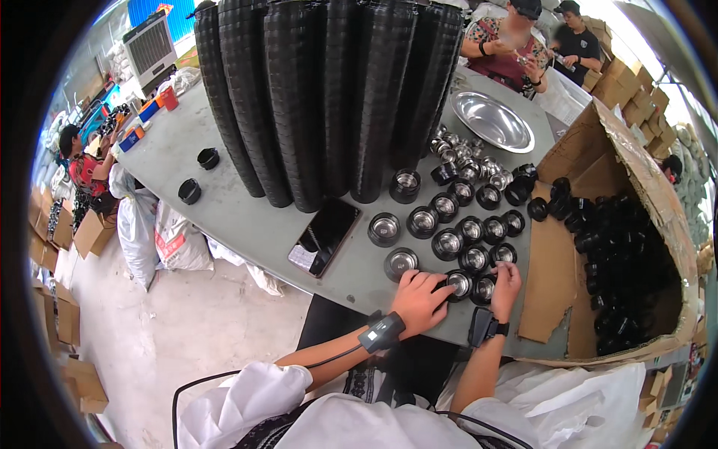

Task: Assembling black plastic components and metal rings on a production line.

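Note:
Black round caps with shiny metal insides stand in loose rows on the grey table. My left hand (420,301) lies with fingers spread between a darker-centred cap (402,263) and a metal-lined cap (459,281), its fingertips touching the latter's rim. Beside another cap (483,290), my right hand (506,288) is raised with its fingers drawn together near the rim of a cap (503,253). What those fingers hold, if anything, is hidden. Small shiny metal cups (467,153) are heaped behind the caps.
Tall stacks of black rings (295,105) rise at the back. A phone (325,238) lies before them. Farther right are a metal bowl (493,121) and a cardboard box (651,168) of black caps. Two loose caps (190,191) sit left. Other people work around the table.

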Motion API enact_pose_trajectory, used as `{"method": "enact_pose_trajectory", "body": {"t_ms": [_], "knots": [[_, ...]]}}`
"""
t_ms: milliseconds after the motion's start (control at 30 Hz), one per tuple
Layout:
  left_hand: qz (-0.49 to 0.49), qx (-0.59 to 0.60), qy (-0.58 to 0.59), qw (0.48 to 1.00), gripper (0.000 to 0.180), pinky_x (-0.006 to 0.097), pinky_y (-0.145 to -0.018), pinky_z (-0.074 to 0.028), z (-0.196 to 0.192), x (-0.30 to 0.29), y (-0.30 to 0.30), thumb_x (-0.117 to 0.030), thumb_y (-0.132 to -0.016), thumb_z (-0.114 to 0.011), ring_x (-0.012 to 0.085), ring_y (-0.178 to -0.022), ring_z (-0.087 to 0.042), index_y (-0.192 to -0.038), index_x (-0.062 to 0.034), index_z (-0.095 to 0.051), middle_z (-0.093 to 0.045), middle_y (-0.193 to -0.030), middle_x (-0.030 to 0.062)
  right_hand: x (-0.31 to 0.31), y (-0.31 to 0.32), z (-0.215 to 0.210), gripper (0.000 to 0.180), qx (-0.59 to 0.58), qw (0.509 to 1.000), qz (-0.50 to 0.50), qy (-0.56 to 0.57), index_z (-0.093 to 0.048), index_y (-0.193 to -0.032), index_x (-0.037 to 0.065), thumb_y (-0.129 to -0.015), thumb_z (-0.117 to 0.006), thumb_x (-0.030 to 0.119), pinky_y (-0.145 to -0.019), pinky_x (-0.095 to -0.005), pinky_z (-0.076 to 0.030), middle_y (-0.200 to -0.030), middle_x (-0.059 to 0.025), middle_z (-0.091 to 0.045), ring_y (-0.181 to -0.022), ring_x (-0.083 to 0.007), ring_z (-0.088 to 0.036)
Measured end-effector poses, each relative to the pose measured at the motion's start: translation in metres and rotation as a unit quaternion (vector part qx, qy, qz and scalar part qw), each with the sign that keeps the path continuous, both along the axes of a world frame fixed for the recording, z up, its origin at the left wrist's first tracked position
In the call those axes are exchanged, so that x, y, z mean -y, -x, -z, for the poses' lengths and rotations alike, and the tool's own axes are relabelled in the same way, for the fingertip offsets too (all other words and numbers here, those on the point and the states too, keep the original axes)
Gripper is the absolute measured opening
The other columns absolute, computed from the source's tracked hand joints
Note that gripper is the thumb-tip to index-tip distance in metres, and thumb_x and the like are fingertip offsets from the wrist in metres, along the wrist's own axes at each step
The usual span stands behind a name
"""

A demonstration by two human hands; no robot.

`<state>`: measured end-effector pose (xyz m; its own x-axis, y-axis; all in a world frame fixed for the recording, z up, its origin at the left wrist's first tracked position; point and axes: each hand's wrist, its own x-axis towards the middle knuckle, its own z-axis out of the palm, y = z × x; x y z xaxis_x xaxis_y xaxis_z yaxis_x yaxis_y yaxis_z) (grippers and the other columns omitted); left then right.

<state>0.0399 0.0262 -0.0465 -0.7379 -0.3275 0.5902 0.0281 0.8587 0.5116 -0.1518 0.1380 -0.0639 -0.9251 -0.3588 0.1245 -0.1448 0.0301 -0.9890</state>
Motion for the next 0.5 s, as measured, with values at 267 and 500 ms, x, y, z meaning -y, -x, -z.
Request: {"method": "enact_pose_trajectory", "body": {"t_ms": [267,500], "knots": [[-0.004,-0.011,-0.003,1.000,0.031,0.041,-0.090,-0.033,0.004,0.000,0.000,-0.016,-0.070,-0.065,0.0230,-0.098,-0.052,-0.100,-0.0127,-0.061,-0.056,-0.108,0.0061,-0.007,-0.001,-0.004,0.030,0.133,0.974,0.035,0.179,-0.054,-0.111,0.002,-0.087,-0.054,0.020,-0.081,-0.0248,-0.041,-0.109,-0.0086,-0.060,-0.093,-0.0130,-0.053],[-0.002,-0.001,0.007,1.000,0.029,0.041,-0.090,-0.033,0.003,0.001,-0.001,-0.016,-0.070,-0.065,0.0221,-0.097,-0.052,-0.099,-0.0132,-0.061,-0.057,-0.105,0.0044,-0.009,0.025,-0.020,0.022,0.114,0.972,0.084,0.189,-0.058,-0.102,0.005,-0.087,-0.055,0.020,-0.068,-0.0231,-0.036,-0.087,0.0000,-0.056,-0.077,-0.0089,-0.046]]}}
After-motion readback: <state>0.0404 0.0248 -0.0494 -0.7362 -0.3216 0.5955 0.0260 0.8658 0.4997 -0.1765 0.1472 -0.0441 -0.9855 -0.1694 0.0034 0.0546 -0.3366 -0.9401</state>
